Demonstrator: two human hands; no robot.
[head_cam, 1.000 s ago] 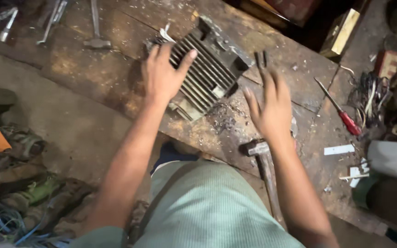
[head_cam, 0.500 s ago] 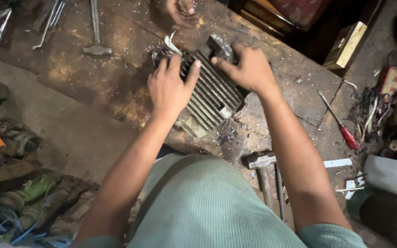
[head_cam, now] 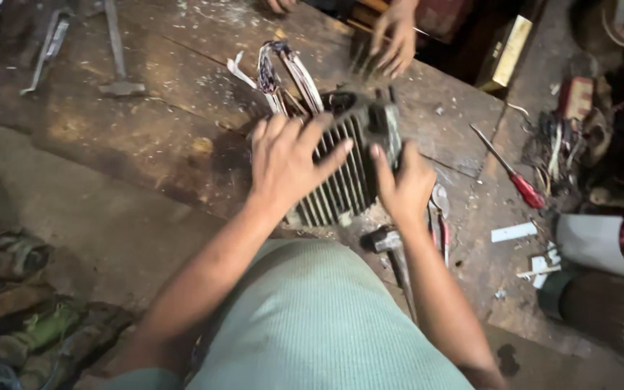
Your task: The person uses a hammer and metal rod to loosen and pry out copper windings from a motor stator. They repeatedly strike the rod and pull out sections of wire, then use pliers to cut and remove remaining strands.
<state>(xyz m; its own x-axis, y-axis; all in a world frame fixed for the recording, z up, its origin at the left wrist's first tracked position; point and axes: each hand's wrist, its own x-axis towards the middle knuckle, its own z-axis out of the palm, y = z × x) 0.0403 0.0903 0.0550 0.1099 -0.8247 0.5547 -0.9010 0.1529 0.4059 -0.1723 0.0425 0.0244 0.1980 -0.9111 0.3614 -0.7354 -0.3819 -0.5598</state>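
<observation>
- Since the earlier frame, finned motor housing (head_cam: 348,162) stands tipped up on worktop (head_cam: 146,137).
- Left hand (head_cam: 287,159) lies spread on fins; right hand (head_cam: 402,184) clamps its end.
- Step judged: repositioning; next move needs firm two-handed support.

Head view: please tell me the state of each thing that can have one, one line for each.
Finned motor housing: tilted up on the wooden bench, wire bundle sticking out of its far end.
Left hand: fingers spread, flat on the fins.
Right hand: gripping the housing's right edge.
Red-handled screwdriver: lying flat, untouched.
Hammer: lying by the right wrist, untouched.
Another person's hand: resting on the far edge.
</observation>
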